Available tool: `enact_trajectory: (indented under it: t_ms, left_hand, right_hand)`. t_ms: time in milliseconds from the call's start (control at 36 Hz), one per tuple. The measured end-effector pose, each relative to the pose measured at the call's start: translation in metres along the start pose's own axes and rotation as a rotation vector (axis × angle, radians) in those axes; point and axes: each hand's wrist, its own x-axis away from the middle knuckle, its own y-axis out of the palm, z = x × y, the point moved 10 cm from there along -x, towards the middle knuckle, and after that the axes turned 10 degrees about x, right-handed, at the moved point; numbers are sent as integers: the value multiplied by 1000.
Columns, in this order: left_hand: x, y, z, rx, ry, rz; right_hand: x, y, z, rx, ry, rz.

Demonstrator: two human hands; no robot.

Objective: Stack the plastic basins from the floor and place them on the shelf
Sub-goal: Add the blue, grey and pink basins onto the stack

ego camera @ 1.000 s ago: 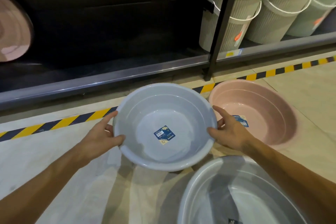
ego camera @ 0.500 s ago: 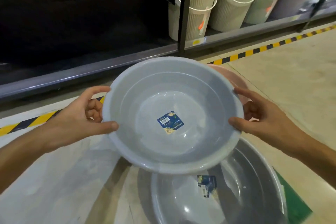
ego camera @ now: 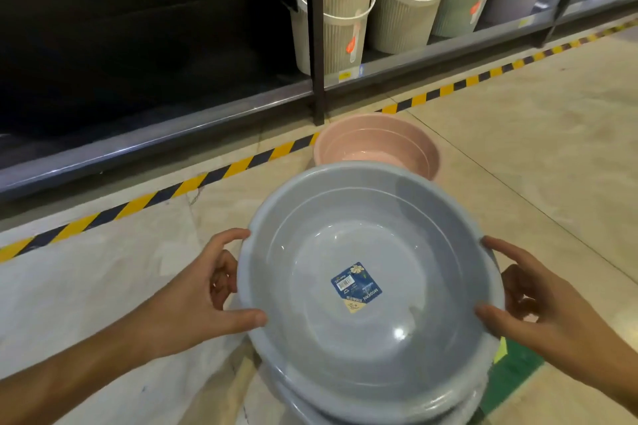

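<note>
A grey-blue plastic basin (ego camera: 369, 252) with a blue label inside sits low in front of me, nested over a second grey basin (ego camera: 459, 405) whose rim shows beneath it on the floor. My left hand (ego camera: 207, 290) grips its left rim, thumb over the edge. My right hand (ego camera: 538, 304) grips the right rim the same way. A pink basin (ego camera: 379, 141) stands on the floor just beyond. The dark low shelf (ego camera: 155, 134) runs along the back left.
Ribbed green and cream bins (ego camera: 407, 0) fill the shelf bay to the right of a black upright post (ego camera: 316, 31). A yellow-black tape line (ego camera: 207, 179) runs along the floor. A green floor marking (ego camera: 511, 376) lies at the lower right.
Both hands carried the grey-blue basin toward me and down over the second grey basin, which is now mostly covered. The pink basin has come back into view behind.
</note>
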Motion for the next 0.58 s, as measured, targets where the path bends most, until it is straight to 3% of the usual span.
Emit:
enact_trajectory:
  t_ms: [111,361,583]
  left_hand:
    - [5,15,-11,-35,-31,-33]
    - [11,42,-36,-45,-76,-32]
    - [15,57,-48,-84,-89,-58]
  right_hand:
    - [12,-1,5,-8,-7,45]
    - [22,35,39,95,50,-100]
    - [27,49,51,152,27,-105]
